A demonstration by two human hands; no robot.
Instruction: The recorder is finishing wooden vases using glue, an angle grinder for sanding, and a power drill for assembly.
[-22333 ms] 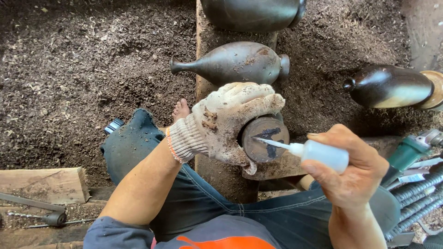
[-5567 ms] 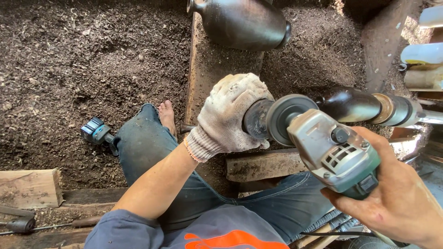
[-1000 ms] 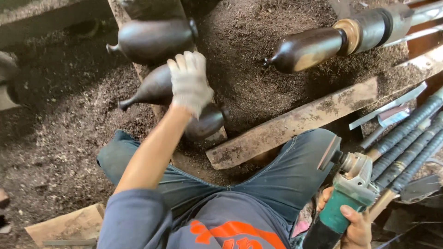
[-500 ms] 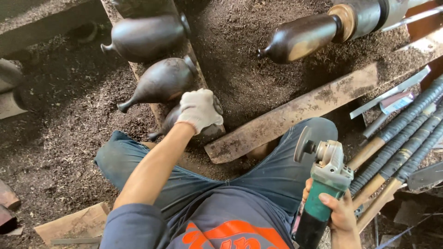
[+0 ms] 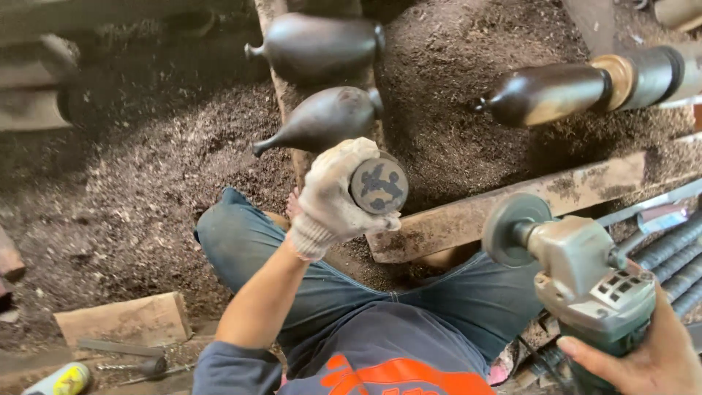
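Note:
My left hand (image 5: 333,194), in a white work glove, grips a dark wooden vase-shaped piece (image 5: 378,185) with its round flat base turned up toward me; the base carries dark blotches. My bare right hand (image 5: 643,358) holds a grey and green angle grinder (image 5: 585,274), its sanding disc (image 5: 510,228) pointing left, a short gap from the held piece. Two more dark vase-shaped pieces (image 5: 322,117) (image 5: 318,45) lie on a wooden plank (image 5: 296,157) beyond my left hand.
A half-finished wooden piece (image 5: 556,91) sits on a lathe spindle (image 5: 651,73) at upper right. A wooden beam (image 5: 512,205) crosses in front of my knees. Sawdust (image 5: 131,183) covers the floor. Ridged metal tools (image 5: 673,256) lie at right; a wood block (image 5: 121,320) at lower left.
My left hand has lifted a dark piece off the plank and turned its base up. My right hand has raised the grinder and brought its disc closer to that piece.

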